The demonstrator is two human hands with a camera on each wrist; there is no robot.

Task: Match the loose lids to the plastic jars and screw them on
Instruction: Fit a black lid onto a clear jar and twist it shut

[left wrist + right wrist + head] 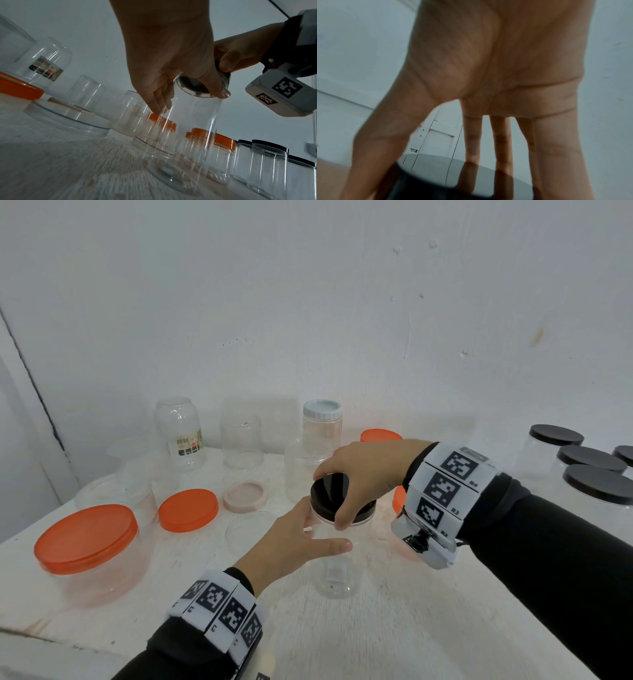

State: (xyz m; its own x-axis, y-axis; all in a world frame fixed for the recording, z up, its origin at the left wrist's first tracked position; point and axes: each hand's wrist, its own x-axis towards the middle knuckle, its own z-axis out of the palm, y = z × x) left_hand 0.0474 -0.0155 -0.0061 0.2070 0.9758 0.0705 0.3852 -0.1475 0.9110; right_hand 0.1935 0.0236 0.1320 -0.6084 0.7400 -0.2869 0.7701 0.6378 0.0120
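Surface: white painted table point(394, 628) set against a white wall, crowded with clear jars and lids.
Jar in hand: tall clear jar point(337, 559) stands upright on the table right in front of me, between my two hands.
Left hand: my left hand point(294, 542) wraps the jar's upper wall, thumb across the near side, fingers curled round the back, so the jar cannot spin while the lid turns.
Right hand: my right hand point(363, 474) comes down from above, thumb and fingertips spread and clamped on the rim of the black lid point(330, 496), a hold suited to twisting.
Lid: it sits tilted on the jar's mouth, not yet flat; I judge the thread has yet to catch.
Done pile: black-capped jars point(589, 470) grouped at my far right, apart from the rest.
Waiting: loose orange lid point(188, 510) and pink lid point(245, 496) lie flat at my left, near open jars.
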